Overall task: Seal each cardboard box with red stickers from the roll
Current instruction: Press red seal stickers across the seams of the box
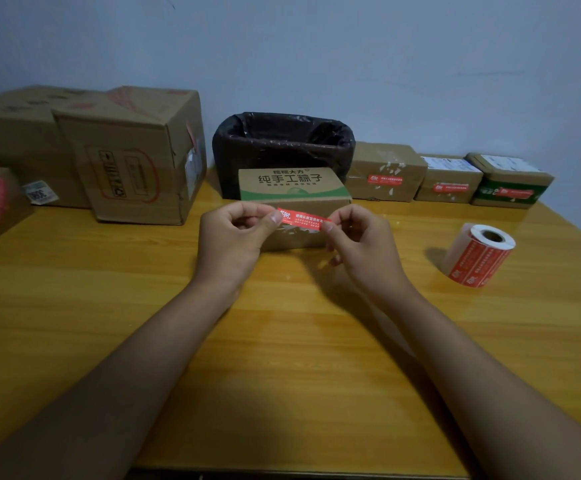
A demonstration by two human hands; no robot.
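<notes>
A red sticker (303, 217) is stretched flat between both hands. My left hand (234, 237) pinches its left end and my right hand (358, 241) pinches its right end. The sticker hangs just in front of a small cardboard box (291, 187) with green print and dark lettering on top. The box stands at the table's middle. The sticker roll (477, 255) lies on its side to the right, apart from both hands.
A bin lined with a black bag (284, 142) stands behind the box. Three small boxes bearing red stickers (384, 171) (447, 180) (509, 181) line the back right. Larger cardboard boxes (133, 154) crowd the back left. The wooden table (282, 341) runs toward me.
</notes>
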